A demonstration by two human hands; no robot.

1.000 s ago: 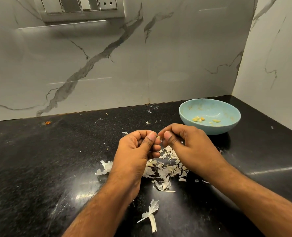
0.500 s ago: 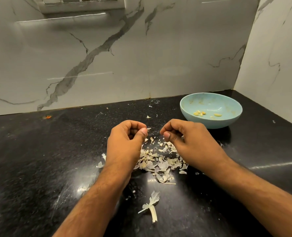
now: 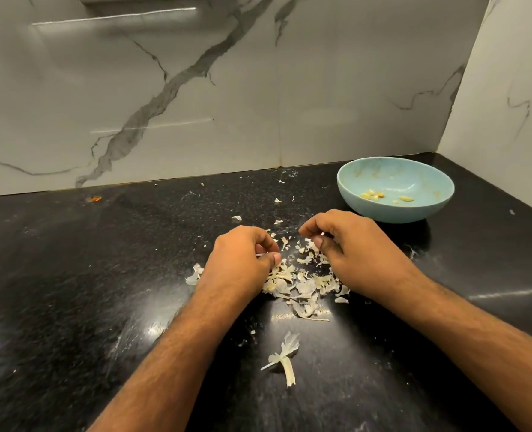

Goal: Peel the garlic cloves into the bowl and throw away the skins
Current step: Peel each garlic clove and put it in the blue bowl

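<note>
Both hands hover apart over the garlic skins [image 3: 302,283] on the black tabletop [image 3: 71,275]. The left hand [image 3: 239,260] and right hand [image 3: 349,244] each pinch a skin scrap. Peeled garlic cloves [image 3: 373,194] lie in the blue bowl [image 3: 414,213].

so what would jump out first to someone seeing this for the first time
The two hands, left hand and right hand, sit fingers curled, apart over a pile of pale garlic skins mid-counter. Behind the right hand a light blue bowl holds a few peeled cloves near the marble corner.
</note>
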